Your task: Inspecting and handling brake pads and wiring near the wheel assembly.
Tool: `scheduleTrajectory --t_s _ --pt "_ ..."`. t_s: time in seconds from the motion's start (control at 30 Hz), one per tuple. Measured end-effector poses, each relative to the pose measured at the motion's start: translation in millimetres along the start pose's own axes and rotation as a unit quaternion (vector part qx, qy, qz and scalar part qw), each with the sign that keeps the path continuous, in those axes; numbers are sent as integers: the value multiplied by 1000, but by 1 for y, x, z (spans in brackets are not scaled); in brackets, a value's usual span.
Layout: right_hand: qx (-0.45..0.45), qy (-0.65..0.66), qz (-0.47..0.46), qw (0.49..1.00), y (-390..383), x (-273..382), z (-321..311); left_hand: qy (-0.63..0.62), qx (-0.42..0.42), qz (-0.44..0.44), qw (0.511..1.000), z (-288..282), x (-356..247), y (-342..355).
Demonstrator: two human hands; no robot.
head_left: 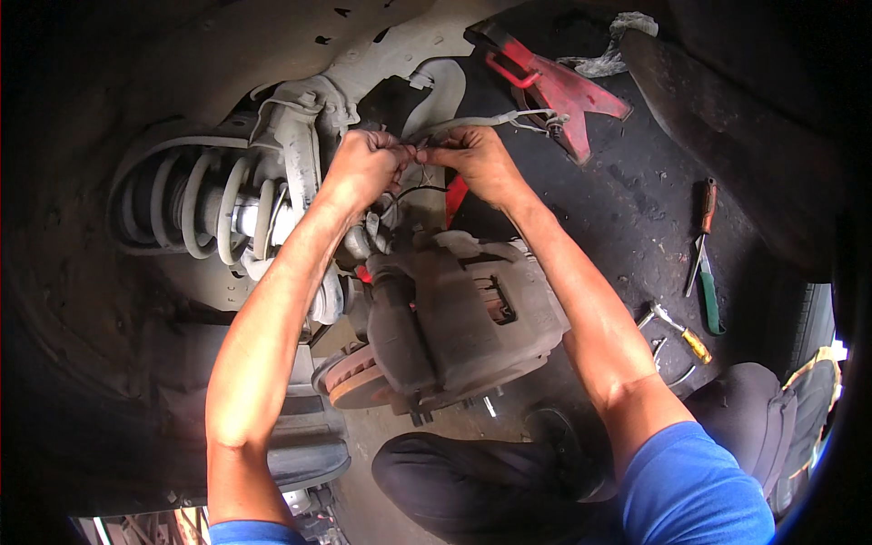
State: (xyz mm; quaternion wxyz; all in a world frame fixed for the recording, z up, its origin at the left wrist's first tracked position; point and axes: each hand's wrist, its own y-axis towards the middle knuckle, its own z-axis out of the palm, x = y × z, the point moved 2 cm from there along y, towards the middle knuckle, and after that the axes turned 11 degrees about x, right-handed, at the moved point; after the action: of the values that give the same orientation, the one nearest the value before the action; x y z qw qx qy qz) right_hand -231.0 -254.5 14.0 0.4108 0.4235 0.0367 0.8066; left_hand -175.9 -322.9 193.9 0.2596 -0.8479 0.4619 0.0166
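Both hands meet above the brake caliper (486, 309), fingertips almost touching. My left hand (365, 168) is closed, its fingers bent into a pinch. My right hand (477, 163) is also closed, thumb pressed toward the forefinger. Whatever sits between the fingertips is too small to make out; thin strands show just below them. A grey cable (481, 121) runs from behind my right hand toward the right and ends in thin wires or a clip. Beneath the caliper a rusty brake disc (359, 377) shows its edge. A coil spring (195, 204) around a strut lies left of my left forearm.
A red jack stand (568, 91) is on the dark floor at the far right. Nearer lie a screwdriver with an orange handle (708, 204), a green-handled tool (709, 304) and a ratchet with a yellow handle (695, 345). The wheel arch (209, 68) curves overhead; my bent legs are below.
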Motion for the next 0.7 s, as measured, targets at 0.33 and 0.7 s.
scheduleTrajectory --t_s 0.33,0.7 --pt "11 63 13 998 0 -1 0 -133 45 -13 990 -7 2 -9" --pt "-3 90 29 996 -2 -2 -3 235 -112 94 961 21 -6 -10"
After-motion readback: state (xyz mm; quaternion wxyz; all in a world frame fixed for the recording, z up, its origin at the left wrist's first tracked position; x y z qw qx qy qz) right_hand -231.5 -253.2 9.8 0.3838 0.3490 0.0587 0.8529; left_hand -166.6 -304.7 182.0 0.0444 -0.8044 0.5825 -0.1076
